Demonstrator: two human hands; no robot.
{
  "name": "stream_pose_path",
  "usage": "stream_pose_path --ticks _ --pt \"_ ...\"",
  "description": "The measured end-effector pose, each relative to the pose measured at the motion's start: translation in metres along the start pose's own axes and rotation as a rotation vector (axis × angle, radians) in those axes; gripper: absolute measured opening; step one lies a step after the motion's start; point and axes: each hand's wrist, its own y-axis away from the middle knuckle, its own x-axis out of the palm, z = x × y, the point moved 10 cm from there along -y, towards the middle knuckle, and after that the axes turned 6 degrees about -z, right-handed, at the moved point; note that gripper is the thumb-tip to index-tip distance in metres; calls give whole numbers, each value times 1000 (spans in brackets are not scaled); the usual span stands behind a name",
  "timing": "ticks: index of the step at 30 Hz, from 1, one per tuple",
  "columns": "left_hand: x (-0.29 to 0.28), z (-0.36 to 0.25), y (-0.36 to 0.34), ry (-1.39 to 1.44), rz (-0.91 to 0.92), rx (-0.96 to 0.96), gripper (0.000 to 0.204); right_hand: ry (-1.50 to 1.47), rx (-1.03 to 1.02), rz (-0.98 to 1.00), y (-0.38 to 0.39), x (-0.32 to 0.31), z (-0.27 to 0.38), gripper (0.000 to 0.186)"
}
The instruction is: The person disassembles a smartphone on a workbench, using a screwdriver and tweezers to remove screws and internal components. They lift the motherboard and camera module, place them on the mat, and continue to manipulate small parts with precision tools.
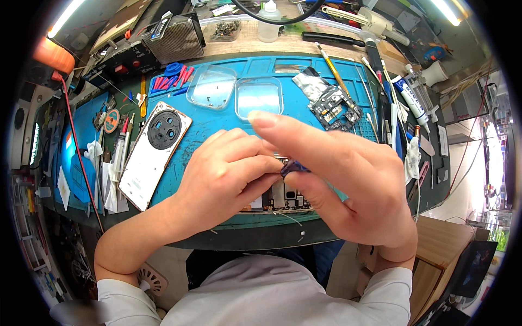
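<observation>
My left hand (223, 174) and my right hand (353, 179) meet over the middle of the blue work mat (179, 168). A small dark purple-blue piece (294, 167) sits at the tip of my right thumb, its kind not clear; the right index finger is raised above it. My left thumb and fingers are pinched together at its left side, and what lies between them is hidden. Right under my hands is a phone circuit board (289, 200), partly covered by them. A white phone back cover (147, 163) with a round black camera ring lies left of my left hand.
Two clear plastic boxes (260, 80) stand beyond my hands. A black phone frame part (334, 108) and a yellow-handled tool (333, 69) lie at the far right. Pink and blue small tools (173, 77) lie at the far left, and a white-blue tube (411, 102) lies on the right.
</observation>
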Motion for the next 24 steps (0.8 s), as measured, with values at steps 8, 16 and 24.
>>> stream_pose_path --ticks 8,16,24 --pt "0 0 -2 10 -2 -3 19 18 9 -3 1 -3 -5 48" --pt "-2 2 -1 46 -22 -34 19 -12 -22 -180 1 -19 -5 47" --pt "-19 5 -1 -60 106 -180 49 695 492 -108 17 -72 -86 33"
